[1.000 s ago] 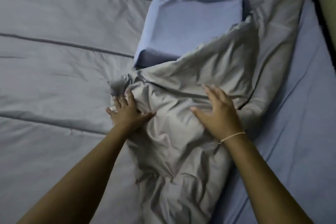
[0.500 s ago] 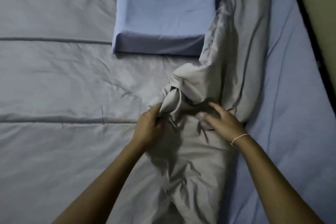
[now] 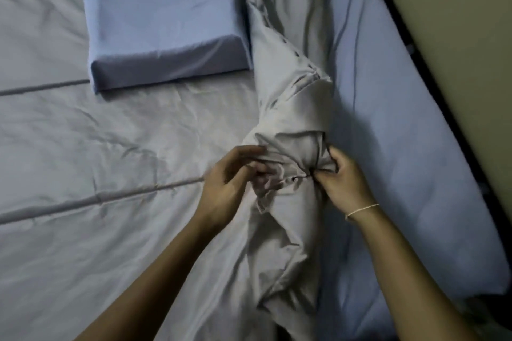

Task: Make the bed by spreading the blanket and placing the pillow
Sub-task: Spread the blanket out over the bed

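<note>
Both hands work the same bunched ridge of cloth. The left hand [image 3: 231, 183] has its fingers curled in with the thumb over the top, pinching a gathered fold of the crumpled grey fabric blanket [image 3: 288, 163]. The right hand [image 3: 345, 180] is closed tight round a twist of the same blanket just to the right, knuckles up, a thin pale string bracelet [image 3: 361, 210] on its wrist. The hands are near each other, with a knot of cloth between them.

Step in hand, as I judge it: finding the blanket's edge or corner inside the bunch so it can be drawn open. To do it well, keep both grips on the hem itself (not the loose middle), work the hands apart along the edge until it runs straight, then lift and pull toward the uncovered side so the ridge unrolls instead of dragging as a lump. A dark seam line shows at the right fingers; likely the hem, though I can't tell for sure.

Outward: the blanket lies flat with stitched quilt lines over the left part of the bed, and heaps into a long ridge running top to bottom. Right of the ridge the light blue fitted bed sheet [image 3: 401, 124] is bare. The blue rectangular block-shaped pillow [image 3: 166, 19] sits on the blanket, up left, its right side touching the ridge. A beige wall [image 3: 457, 22] is far right.
</note>
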Demonstrator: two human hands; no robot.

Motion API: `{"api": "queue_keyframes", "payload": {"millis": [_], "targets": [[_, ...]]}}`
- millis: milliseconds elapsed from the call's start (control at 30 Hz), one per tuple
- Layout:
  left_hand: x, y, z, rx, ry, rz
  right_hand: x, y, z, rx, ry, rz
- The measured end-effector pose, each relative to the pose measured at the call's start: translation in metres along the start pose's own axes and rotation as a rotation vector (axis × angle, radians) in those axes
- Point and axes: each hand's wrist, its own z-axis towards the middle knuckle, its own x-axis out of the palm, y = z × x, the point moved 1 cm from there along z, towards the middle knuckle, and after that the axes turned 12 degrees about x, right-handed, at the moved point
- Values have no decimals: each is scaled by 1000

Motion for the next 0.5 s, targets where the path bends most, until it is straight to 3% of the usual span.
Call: {"api": "queue_keyframes", "payload": {"millis": [167,367,500], "targets": [[78,4,23,7,6,138,-115,-47,-7,50,-240,-162],[209,23,38,16,364,362,-246,-112,-19,190,-484,-237],[278,45,43,112,554,604,-244,-147,-31,92,-559,-330]]}}
